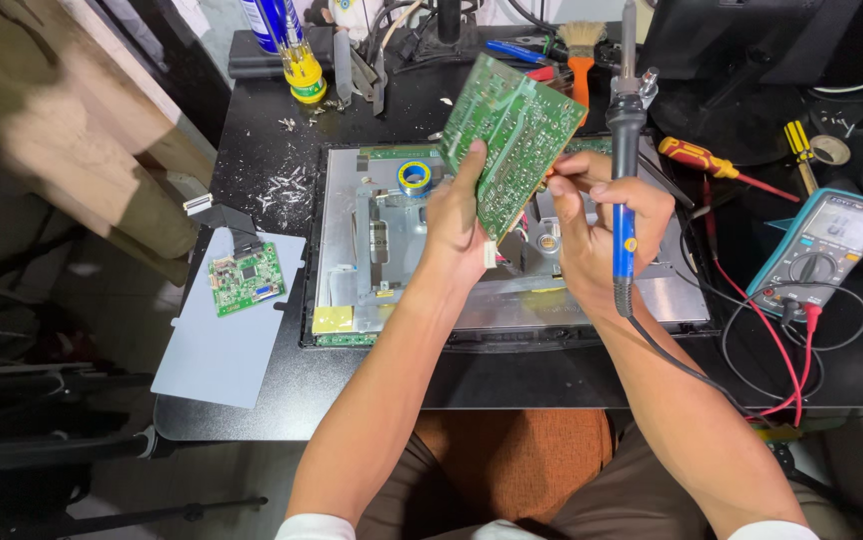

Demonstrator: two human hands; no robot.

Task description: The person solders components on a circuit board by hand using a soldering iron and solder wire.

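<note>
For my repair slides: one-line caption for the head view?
Left hand tilts a green circuit board while right hand holds a soldering iron over an opened monitor.

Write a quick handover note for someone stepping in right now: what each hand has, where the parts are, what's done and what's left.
Left hand: grip on the green circuit board, held tilted above the opened monitor chassis.
Right hand: holds the blue soldering iron, tip up, fingers at the board's edge.
Small green board lies on the grey sheet at left; multimeter at right.
Done: board lifted off the chassis.
Left: no soldering visible yet.
</note>
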